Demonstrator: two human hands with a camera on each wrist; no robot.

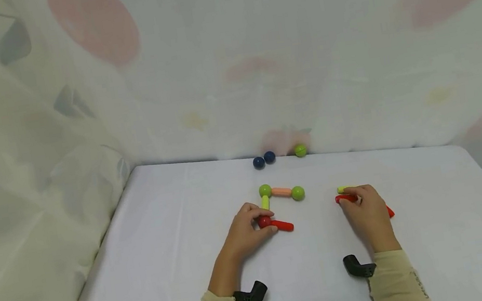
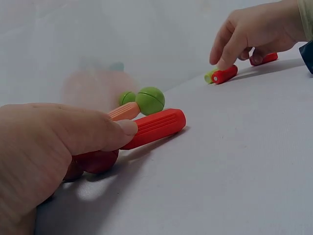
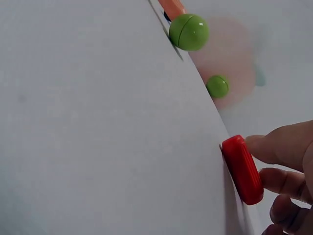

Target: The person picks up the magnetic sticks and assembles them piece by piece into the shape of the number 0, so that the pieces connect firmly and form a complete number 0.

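2 hands engaged: left hand (image 1: 246, 234) pinches red ball (image 1: 264, 221) joined to red rod (image 1: 283, 225); right hand (image 1: 366, 212) pinches second red rod (image 1: 345, 199), right of ball. Risk: ball detaching, rolling off bench (image 1: 180, 244)

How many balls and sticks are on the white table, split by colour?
Green plastic balls: 3
Dark blue plastic balls: 2
Red plastic ball: 1
Red ribbed plastic sticks: 3
Yellow-green plastic sticks: 2
Salmon plastic stick: 1
Total: 12 (6 balls, 6 sticks)
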